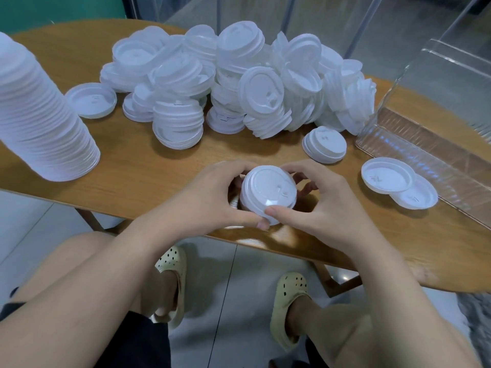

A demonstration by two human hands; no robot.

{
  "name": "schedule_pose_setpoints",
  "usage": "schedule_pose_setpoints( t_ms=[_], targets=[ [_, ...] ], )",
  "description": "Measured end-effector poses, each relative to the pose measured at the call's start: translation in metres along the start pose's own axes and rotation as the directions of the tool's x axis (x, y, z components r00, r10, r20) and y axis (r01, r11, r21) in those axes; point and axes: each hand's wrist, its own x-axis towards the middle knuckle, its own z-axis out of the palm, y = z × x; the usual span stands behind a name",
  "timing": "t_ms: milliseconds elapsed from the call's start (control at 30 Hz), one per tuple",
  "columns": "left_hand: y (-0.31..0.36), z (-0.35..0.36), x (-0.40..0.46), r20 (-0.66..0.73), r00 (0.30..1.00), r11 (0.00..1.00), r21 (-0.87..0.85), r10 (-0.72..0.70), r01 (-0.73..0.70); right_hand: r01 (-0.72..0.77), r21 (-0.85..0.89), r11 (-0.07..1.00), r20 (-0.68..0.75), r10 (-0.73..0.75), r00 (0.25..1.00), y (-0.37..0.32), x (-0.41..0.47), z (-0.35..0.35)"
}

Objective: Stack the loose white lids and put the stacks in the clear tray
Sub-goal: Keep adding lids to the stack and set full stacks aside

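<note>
Both hands met at the near edge of the table (138, 181): your left hand (212, 200) and your right hand (318, 205) curled around a short stack of lids (268, 193), thumbs pinching its near rim where they almost touched, fingers wrapped round the far side. You held the stack upright, top face tilted a little toward you, just above the wood.

From the head camera, the clear tray (425, 123) lay ahead and to your right, its long axis running from the far side toward the near right edge, open side up. Your right hand was the nearer one to it. Between stack and tray sat two loose lids (388, 177), overlapping, just beside the tray wall. The big heap of lids (239, 83) lay straight ahead, well apart from your hands, and a tall finished stack (39, 118) leaned at far left.
</note>
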Motion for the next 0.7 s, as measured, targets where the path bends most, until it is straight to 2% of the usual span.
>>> schedule_pose_setpoints(
  t_ms=[233,267,333,400,467,533,700],
  targets=[
    [0.000,0.000,-0.002,0.005,1.000,0.999,-0.020,0.027,-0.027,-0.052,0.050,0.997,0.026,0.050,0.998,0.002,0.000,-0.004],
    [0.000,-0.001,-0.002,0.008,1.000,1.000,-0.017,0.021,-0.021,-0.052,0.058,0.997,-0.029,0.053,0.998,0.006,0.002,-0.008],
    [0.000,-0.001,-0.001,0.012,1.000,1.000,-0.005,0.010,-0.010,-0.057,0.021,0.998,-0.242,0.061,0.968,0.021,0.013,-0.019],
    [0.000,-0.001,-0.001,0.016,1.000,1.000,0.008,0.014,-0.015,-0.144,-0.123,0.982,-0.400,0.084,0.913,0.040,0.028,-0.031],
    [0.000,-0.001,-0.002,0.010,1.000,1.000,0.013,0.023,-0.023,-0.283,-0.299,0.911,-0.447,0.128,0.885,0.056,0.040,-0.037],
    [0.001,-0.002,-0.002,0.001,0.999,0.999,0.022,0.041,-0.041,-0.351,-0.389,0.852,-0.470,0.144,0.871,0.062,0.047,-0.039],
    [0.000,-0.002,-0.001,0.004,0.999,0.998,0.040,0.053,-0.053,-0.434,-0.406,0.804,-0.497,0.205,0.843,0.061,0.055,-0.036]
  ],
)
